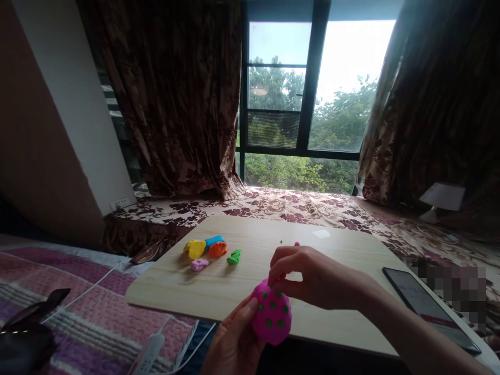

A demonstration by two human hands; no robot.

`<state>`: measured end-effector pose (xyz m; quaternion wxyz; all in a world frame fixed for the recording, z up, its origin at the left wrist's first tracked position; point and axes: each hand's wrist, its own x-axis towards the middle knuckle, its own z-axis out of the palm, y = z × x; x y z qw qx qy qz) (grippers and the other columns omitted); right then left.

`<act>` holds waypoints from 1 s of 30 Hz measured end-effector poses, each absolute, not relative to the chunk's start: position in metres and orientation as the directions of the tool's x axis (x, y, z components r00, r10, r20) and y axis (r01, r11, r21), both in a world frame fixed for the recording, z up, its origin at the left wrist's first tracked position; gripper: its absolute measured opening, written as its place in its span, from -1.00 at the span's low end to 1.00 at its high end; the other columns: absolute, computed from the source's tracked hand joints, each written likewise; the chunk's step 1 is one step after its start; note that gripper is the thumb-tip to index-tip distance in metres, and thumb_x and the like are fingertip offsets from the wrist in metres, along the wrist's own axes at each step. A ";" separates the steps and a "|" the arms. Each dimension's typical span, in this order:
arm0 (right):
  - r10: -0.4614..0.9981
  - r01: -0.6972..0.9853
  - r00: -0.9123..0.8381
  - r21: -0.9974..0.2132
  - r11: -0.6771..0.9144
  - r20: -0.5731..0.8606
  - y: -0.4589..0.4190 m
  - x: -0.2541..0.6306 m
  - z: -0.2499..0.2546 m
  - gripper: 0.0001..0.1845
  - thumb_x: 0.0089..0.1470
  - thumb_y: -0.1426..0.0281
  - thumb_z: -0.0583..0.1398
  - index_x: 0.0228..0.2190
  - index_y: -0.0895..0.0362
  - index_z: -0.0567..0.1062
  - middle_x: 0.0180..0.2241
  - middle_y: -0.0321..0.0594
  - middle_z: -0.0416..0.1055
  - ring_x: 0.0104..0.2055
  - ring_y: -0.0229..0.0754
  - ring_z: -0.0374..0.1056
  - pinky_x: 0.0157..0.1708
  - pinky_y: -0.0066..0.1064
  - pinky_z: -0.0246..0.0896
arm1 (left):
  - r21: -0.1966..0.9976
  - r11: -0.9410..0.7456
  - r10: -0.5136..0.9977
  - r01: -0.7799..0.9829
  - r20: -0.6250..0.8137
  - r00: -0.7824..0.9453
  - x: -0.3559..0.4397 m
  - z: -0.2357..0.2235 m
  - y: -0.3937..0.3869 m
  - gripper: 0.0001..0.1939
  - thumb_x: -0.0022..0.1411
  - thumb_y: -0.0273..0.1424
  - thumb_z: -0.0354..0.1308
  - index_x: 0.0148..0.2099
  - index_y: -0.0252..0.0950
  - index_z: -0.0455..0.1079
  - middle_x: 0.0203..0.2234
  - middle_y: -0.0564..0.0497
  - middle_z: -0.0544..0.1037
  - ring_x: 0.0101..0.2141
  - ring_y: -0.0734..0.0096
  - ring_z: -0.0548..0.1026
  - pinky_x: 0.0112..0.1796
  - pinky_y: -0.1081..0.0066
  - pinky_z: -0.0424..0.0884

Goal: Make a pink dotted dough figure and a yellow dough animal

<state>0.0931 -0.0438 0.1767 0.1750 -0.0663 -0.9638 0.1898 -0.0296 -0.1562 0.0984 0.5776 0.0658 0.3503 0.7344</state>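
My left hand (238,333) grips a bright pink lump of modelling clay (275,332) dotted with several small green spots, held up at the near edge of the table. Thumb and fingertips of my right hand (299,271) are pinched together at the top of the pink lump; whatever is between them is hidden. On the tabletop to the left lie separate pieces of clay: yellow (194,249), blue (214,240), orange (217,249), light pink (199,264) and green (234,257). A small bit of bright pink clay (297,244) shows just behind my right hand.
The pale wooden table (164,286) carries a phone (425,307) on its right side and a white scrap (322,234) at the back. A power strip (150,354) with white cables lies at lower left, beside a striped bedcover (97,297). A lamp (443,198) stands far right.
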 end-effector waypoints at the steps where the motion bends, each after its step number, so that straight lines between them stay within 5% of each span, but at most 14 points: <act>1: 0.196 0.065 -0.929 -0.384 0.921 0.313 -0.045 0.095 0.177 -0.86 0.06 0.52 0.16 -0.33 0.12 0.52 -0.32 -0.28 0.42 -0.33 -0.33 0.33 -0.30 -0.53 0.18 | 0.588 -0.078 0.898 -0.805 -0.309 -0.312 -0.029 0.100 -0.157 -0.70 0.11 -0.63 0.10 -0.07 -0.52 0.39 -0.34 -0.24 0.61 -0.28 0.17 0.57 -0.27 0.33 0.50; 9: 0.175 0.049 -0.942 -0.396 0.917 0.288 -0.047 0.105 0.179 -0.78 0.07 0.55 0.10 -0.30 0.15 0.52 -0.30 -0.21 0.42 -0.33 -0.30 0.33 -0.32 -0.51 0.19 | 0.569 -0.053 0.885 -0.821 -0.354 -0.303 -0.027 0.101 -0.153 -0.58 0.11 -0.68 0.03 0.07 -0.55 0.27 -0.32 -0.26 0.61 -0.29 0.14 0.57 -0.28 0.29 0.52; 19: 0.180 0.057 -0.939 -0.383 0.922 0.293 -0.059 0.108 0.180 -0.52 -0.17 0.76 0.00 -0.31 0.11 0.51 -0.24 -0.23 0.38 -0.23 -0.27 0.29 -0.23 -0.48 0.17 | 0.567 -0.076 0.883 -0.820 -0.344 -0.319 -0.028 0.104 -0.155 -0.56 0.12 -0.69 0.03 0.09 -0.66 0.20 -0.29 -0.35 0.58 -0.25 0.08 0.55 -0.26 0.28 0.52; 30: 0.203 0.054 -0.917 -0.396 0.917 0.345 -0.059 0.106 0.178 -0.48 -0.15 0.78 -0.03 -0.29 0.09 0.51 -0.23 -0.22 0.40 -0.21 -0.26 0.29 -0.21 -0.45 0.18 | 0.572 -0.088 0.904 -0.815 -0.297 -0.306 -0.035 0.081 -0.150 -0.55 0.06 -0.64 0.15 0.05 -0.55 0.30 -0.23 -0.31 0.57 -0.18 0.08 0.52 -0.23 0.32 0.50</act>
